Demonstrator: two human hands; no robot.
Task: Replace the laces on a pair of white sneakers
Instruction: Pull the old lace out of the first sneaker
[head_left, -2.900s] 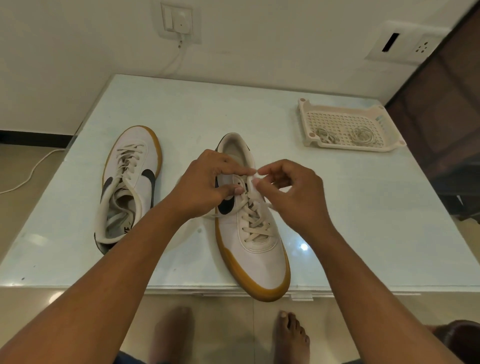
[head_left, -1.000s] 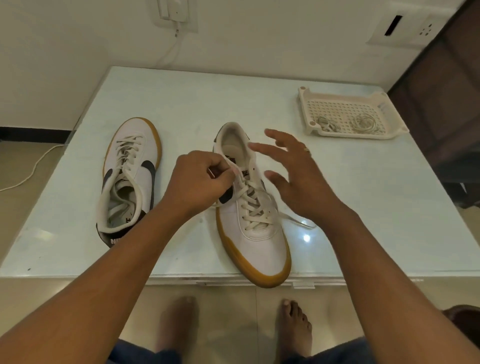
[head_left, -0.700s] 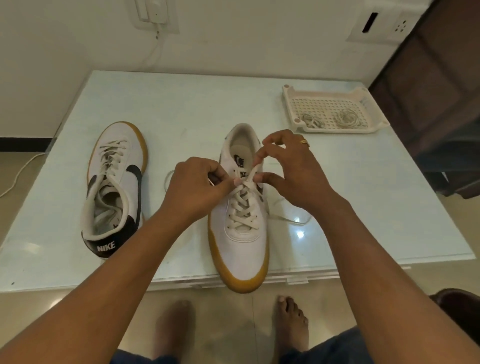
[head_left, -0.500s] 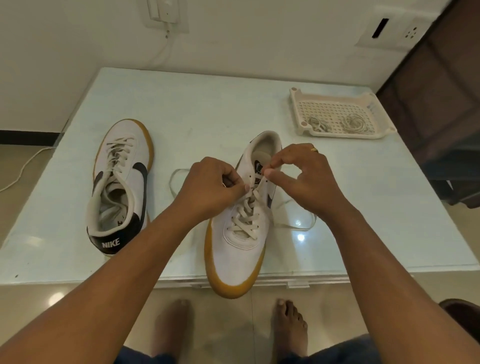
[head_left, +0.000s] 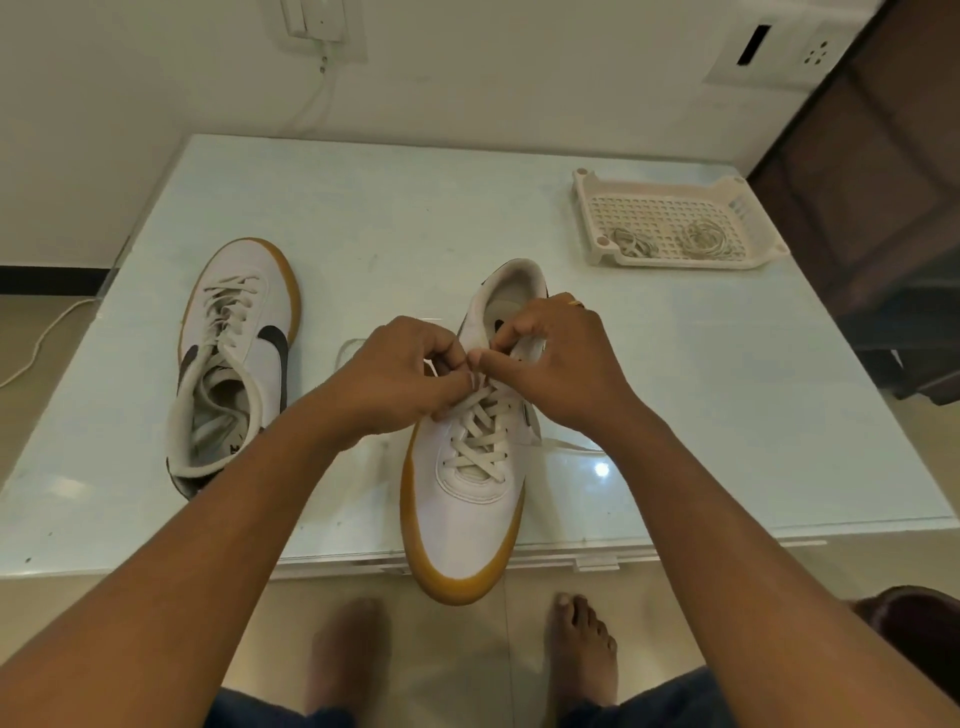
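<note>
- Left hand (head_left: 395, 382) and right hand (head_left: 553, 364) each pinch the lace (head_left: 480, 426) above the near sneaker (head_left: 467, 499).
- Second sneaker (head_left: 234, 358) lies well left of it, untouched.

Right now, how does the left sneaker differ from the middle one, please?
The left sneaker lies wholly on the table, toe toward the far edge; the middle sneaker points its toe the opposite way, overhanging the near edge. Nothing touches the left sneaker, while the left hand and right hand pinch the middle sneaker's lace. Both are white with tan soles.
</note>
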